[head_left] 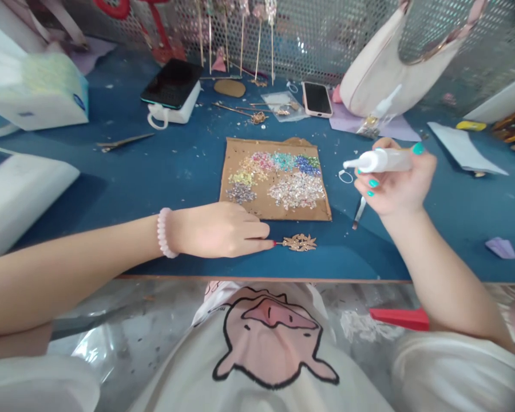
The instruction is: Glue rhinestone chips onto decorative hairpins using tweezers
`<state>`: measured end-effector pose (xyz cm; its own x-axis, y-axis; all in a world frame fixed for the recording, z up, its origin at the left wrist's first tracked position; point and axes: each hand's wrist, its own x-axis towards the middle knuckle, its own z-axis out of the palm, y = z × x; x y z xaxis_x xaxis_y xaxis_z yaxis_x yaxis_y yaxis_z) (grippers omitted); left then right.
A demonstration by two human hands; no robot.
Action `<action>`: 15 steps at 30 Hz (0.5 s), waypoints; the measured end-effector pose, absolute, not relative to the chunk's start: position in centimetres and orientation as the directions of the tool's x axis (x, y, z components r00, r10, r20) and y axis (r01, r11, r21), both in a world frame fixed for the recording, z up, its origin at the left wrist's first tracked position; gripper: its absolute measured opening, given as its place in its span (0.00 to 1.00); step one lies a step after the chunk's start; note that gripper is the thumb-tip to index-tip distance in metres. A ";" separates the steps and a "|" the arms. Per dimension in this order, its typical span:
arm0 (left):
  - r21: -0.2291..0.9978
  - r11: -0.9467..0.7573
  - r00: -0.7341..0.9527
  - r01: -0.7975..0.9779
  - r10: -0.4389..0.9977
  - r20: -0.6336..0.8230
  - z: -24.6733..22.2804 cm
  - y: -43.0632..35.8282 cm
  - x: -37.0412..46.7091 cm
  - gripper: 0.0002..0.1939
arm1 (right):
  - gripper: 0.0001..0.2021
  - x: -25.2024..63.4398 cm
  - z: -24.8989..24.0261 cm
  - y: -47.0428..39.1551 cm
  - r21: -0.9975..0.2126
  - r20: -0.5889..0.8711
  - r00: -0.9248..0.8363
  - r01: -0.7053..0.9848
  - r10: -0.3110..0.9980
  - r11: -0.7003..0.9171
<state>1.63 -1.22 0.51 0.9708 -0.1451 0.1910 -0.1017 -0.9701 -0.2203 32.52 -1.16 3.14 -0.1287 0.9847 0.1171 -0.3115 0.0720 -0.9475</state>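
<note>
Bright, diffuse light gives your counter [184, 171] soft shadows; the mesh [311, 48] glints, and the outer edges stretch and blur.

Person [90, 266] is wearing white top [175, 380], pink cartoon animal print [274, 349] (black-outlined), pale pink bead bracelet [164, 233], turquoise polish [418, 148] on right nails.

A small craft workshop
Sorted rhinestones [298, 190] on cardboard [261, 212], a blue bench [133, 189] flecked with scraps, and ornament-topped sticks [242, 43] against metal mesh [321, 34].
</note>
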 end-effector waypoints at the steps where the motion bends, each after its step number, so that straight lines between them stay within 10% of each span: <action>1: -0.218 -0.971 0.971 -0.101 -0.143 0.191 0.5 -1.2 1.6 0.18 | 0.12 32.7 3.2 -1.0 -0.944 0.117 -0.113 -0.320 0.987 0.075; 15: -0.197 -0.974 0.978 -0.112 -0.144 0.154 0.5 -1.2 1.6 0.18 | 0.12 35.0 2.4 0.7 -0.946 0.126 -0.017 -0.302 0.992 0.115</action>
